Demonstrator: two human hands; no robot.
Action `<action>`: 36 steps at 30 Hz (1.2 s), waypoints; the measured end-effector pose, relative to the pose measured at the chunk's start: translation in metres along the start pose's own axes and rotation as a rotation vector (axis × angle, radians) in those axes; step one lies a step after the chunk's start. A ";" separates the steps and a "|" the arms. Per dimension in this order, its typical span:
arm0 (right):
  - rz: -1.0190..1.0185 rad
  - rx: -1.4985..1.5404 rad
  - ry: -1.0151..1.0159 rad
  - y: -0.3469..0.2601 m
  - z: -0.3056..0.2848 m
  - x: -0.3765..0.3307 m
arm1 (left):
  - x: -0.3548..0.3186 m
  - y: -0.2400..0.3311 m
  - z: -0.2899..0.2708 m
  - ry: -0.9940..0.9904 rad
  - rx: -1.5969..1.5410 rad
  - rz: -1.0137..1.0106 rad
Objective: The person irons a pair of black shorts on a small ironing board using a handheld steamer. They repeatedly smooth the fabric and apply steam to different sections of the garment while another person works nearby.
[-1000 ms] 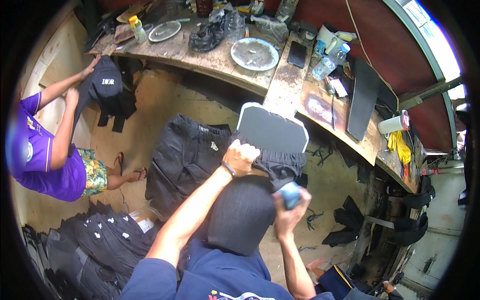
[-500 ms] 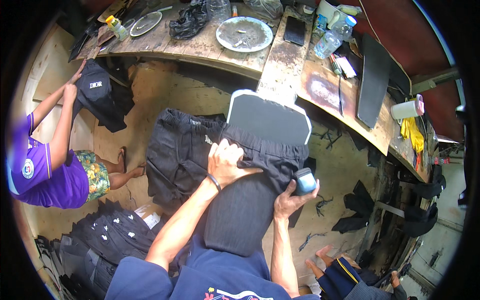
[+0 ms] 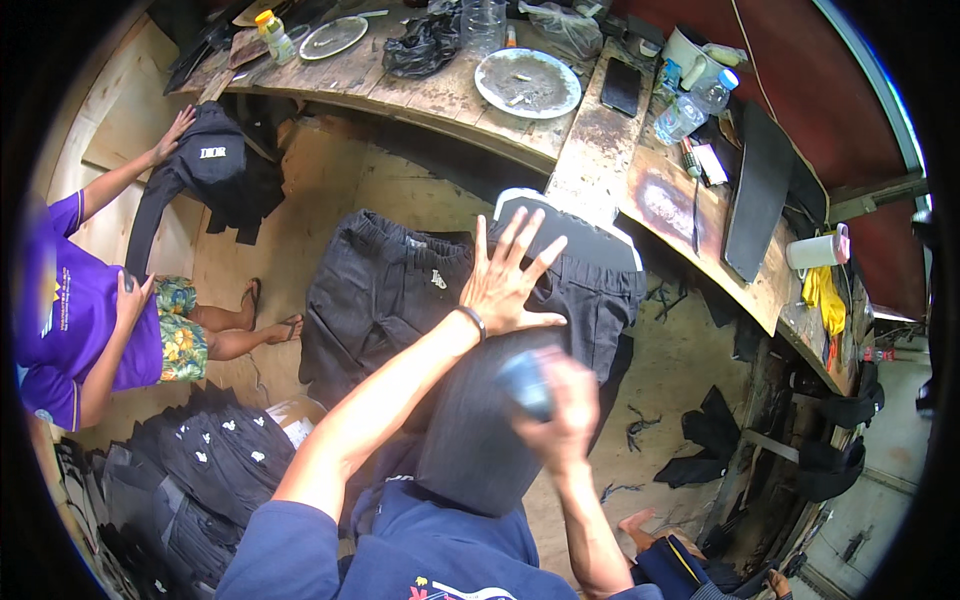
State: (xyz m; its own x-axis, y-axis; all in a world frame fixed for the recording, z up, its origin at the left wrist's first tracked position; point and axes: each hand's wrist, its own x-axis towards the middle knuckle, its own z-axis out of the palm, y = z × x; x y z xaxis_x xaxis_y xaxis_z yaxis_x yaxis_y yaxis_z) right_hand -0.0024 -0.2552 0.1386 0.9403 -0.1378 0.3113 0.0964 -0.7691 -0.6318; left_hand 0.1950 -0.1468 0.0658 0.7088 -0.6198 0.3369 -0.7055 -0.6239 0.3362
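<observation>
Black elastic-waist trousers (image 3: 590,300) are pulled over a long dark board (image 3: 598,228) with a pale edge, which points away from me. My left hand (image 3: 508,278) lies on them near the waistband, fingers spread wide. Over the trouser leg, closer to my body, my right hand (image 3: 568,410) grips a small rounded blue-and-black object (image 3: 527,385). Motion blurs this hand, and I cannot make out the object's kind. The rest of the black fabric (image 3: 385,280), with a small white mark, hangs to the left of the board.
A wooden workbench (image 3: 430,105) at the back bears an ash-filled plate (image 3: 527,84), a phone (image 3: 621,85) and a plastic bottle (image 3: 690,108). At left, a co-worker in a purple shirt (image 3: 105,310) handles a black garment (image 3: 212,160). Black garments (image 3: 215,450) are piled lower left.
My left hand has gone from bunched fingers at the waistband to lying spread on the fabric. My right hand has swung the blue-and-black object leftward over the trousers. The co-worker's hands have separated.
</observation>
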 end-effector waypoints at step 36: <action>-0.027 -0.020 -0.311 0.019 0.001 -0.040 | 0.013 -0.006 0.013 0.016 0.060 0.057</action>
State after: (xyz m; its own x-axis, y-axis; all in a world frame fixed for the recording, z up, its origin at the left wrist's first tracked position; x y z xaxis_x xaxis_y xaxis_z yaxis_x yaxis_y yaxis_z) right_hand -0.0378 -0.2632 0.1134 0.9926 0.0777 0.0937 0.1190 -0.7825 -0.6112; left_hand 0.2088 -0.1570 0.0569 0.6671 -0.6477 0.3681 -0.7429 -0.6158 0.2625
